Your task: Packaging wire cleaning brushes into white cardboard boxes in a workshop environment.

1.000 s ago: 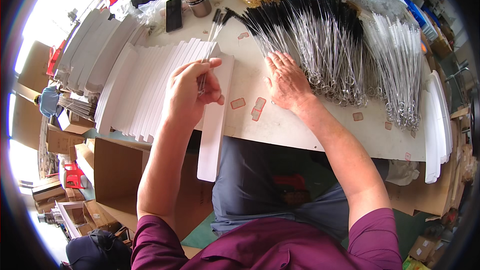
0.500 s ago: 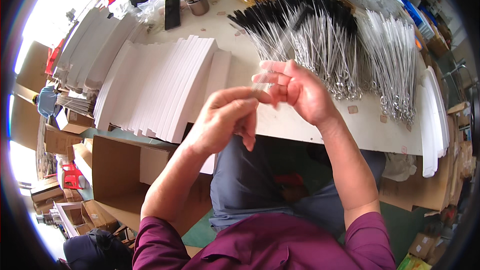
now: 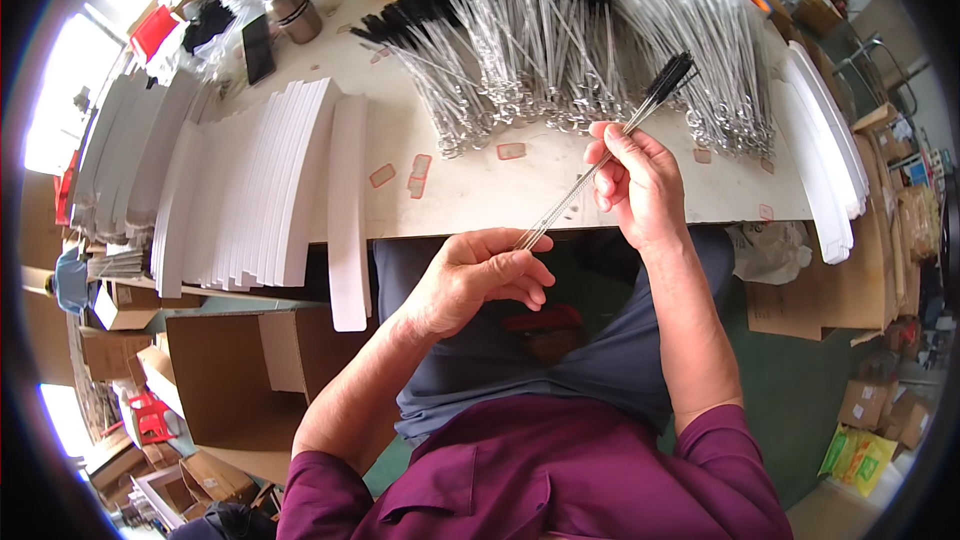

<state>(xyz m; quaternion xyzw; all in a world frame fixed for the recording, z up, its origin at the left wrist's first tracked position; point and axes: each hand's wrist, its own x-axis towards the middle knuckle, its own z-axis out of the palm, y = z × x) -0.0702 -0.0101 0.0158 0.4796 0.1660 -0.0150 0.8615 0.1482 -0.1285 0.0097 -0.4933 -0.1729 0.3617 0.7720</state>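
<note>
- Several slim silver-wire, black-bristled brushes [image 3: 572, 193] slant above the near edge of the off-white table [image 3: 465, 185].
- Left hand [image 3: 478, 275]: fingers closed on the lower wires.
- Right hand [image 3: 642, 185]: fingers pinching beneath the bristles.
- Likely light, springy; best held by the shafts.

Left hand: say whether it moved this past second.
Yes: the left hand has moved right and back, from above the table to beyond its near edge.

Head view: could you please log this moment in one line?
left hand: holds brushes, wire end | right hand: holds brushes, near black bristles | white strip: on table, overhanging edge
</note>
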